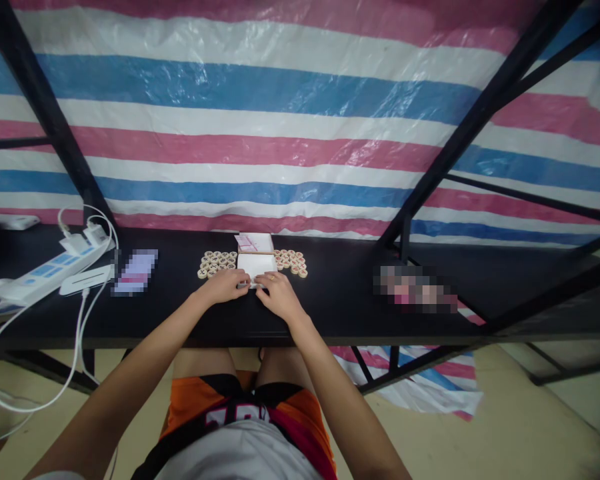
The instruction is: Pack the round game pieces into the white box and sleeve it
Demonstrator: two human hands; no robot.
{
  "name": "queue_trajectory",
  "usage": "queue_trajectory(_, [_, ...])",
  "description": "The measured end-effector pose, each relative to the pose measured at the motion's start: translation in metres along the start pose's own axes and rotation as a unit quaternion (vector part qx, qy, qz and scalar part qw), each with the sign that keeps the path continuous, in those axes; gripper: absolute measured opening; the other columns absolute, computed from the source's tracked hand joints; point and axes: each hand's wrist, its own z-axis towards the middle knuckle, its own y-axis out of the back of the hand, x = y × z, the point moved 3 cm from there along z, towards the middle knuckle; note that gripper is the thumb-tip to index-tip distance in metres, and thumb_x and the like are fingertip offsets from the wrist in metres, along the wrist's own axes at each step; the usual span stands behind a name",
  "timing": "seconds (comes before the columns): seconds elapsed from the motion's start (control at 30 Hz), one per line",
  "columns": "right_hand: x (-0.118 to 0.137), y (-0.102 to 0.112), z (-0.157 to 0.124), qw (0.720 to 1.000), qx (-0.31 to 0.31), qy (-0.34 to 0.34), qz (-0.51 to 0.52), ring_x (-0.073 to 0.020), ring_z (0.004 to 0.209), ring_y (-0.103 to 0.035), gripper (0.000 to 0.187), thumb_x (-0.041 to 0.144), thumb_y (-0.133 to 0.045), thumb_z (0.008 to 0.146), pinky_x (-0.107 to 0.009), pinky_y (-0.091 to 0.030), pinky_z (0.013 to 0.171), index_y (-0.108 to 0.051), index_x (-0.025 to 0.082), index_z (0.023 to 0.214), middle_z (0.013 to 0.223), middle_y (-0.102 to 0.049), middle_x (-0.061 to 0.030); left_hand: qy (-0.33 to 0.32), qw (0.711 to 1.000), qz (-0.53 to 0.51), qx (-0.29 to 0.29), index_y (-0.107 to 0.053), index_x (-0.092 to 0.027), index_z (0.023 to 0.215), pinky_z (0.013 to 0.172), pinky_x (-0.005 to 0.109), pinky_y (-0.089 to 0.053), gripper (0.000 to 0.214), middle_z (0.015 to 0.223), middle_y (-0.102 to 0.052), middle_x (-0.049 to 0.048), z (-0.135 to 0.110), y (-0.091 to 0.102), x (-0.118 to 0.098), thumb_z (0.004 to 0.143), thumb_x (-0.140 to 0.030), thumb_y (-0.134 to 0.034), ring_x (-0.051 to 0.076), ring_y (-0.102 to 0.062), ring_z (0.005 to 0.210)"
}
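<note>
A small white box (258,265) lies open on the black table in front of me, its lid folded back toward the wall. My left hand (225,287) has its fingers curled on the box's front edge near the left corner. Close beside it, my right hand (281,294) bends its fingers over the same edge at the right. Whether a small piece is under the fingertips cannot be made out. Round wooden Chinese chess pieces with dark marks (219,261) sit in rows left of the box. Pieces with reddish marks (291,259) are grouped on its right.
A white power strip (50,272) with plugs and looping cables stands at the left, beside a white flat device (86,279) and a blurred phone (137,272). A pixelated object (415,288) lies at the right. Black metal posts (433,160) and a striped plastic sheet (260,120) rise behind.
</note>
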Motion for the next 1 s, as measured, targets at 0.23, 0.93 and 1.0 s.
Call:
queue_trajectory(0.23, [-0.004,-0.001,0.0,0.999,-0.004,-0.035,-0.013,-0.0207,0.095,-0.055,0.018,0.019,-0.052,0.084,-0.033,-0.038,0.087,-0.069,0.02,0.088,0.09,-0.067,-0.0056,0.002,1.0,-0.002,0.001,-0.065,-0.02,0.089,0.071,0.026,-0.04,0.019,0.086,-0.065,0.0036,0.0,-0.001,0.001,0.085,-0.027,-0.048,0.017,-0.06,0.079])
queue_trajectory(0.93, [-0.056,0.009,-0.023,0.917,-0.168,-0.34,-0.123,-0.0301,0.098,-0.052,0.03,0.013,-0.048,0.077,-0.042,-0.041,0.078,-0.065,0.016,0.102,0.107,-0.059,-0.0192,-0.004,1.0,0.021,0.006,-0.068,-0.02,0.091,0.071,0.026,-0.041,0.024,0.09,-0.066,0.0051,-0.001,0.001,-0.002,0.085,-0.026,-0.046,0.018,-0.061,0.081])
queue_trajectory(1.0, [-0.053,0.011,-0.023,0.913,-0.155,-0.352,-0.137,-0.0307,0.097,-0.053,0.028,0.015,-0.048,0.078,-0.042,-0.041,0.077,-0.065,0.014,0.1,0.105,-0.058,-0.0203,-0.005,1.0,0.024,0.006,-0.068,-0.021,0.091,0.071,0.026,-0.041,0.024,0.09,-0.065,0.005,-0.001,0.0,-0.001,0.086,-0.027,-0.045,0.018,-0.061,0.081])
